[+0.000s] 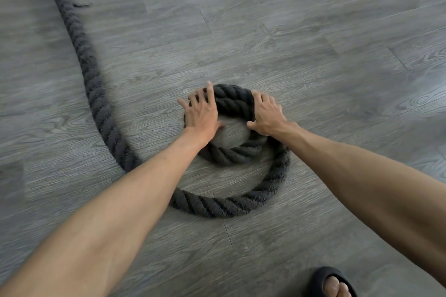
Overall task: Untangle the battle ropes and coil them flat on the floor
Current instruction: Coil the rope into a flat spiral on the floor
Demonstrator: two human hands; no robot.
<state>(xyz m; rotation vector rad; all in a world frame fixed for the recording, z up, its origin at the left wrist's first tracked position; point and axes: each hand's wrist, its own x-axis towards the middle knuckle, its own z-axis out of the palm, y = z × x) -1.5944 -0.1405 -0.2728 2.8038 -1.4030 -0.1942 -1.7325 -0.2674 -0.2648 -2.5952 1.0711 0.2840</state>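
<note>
Black battle rope [218, 205] laid in loose flat coil mid-floor [313, 31], tail trailed toward far-left corner. Inner loop pressed by left hand [202, 109], fingers spread straight; gripped by right hand [267, 114], fingers curled over.

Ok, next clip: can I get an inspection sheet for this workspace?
Surface: grey wood-look plank floor, glare at the far edge.
Job's things: one black battle rope, a small inner coil plus a wider loose loop lying flat; the tail runs off upper left, uncoiled.
Clutter: nothing seen.
Grippers: left hand presses the inner coil, fingers spread; right hand curls over its right side, thumb inside.
Cables: nothing seen.
Surroundings: person's foot in a black sandal, lower right.
</note>
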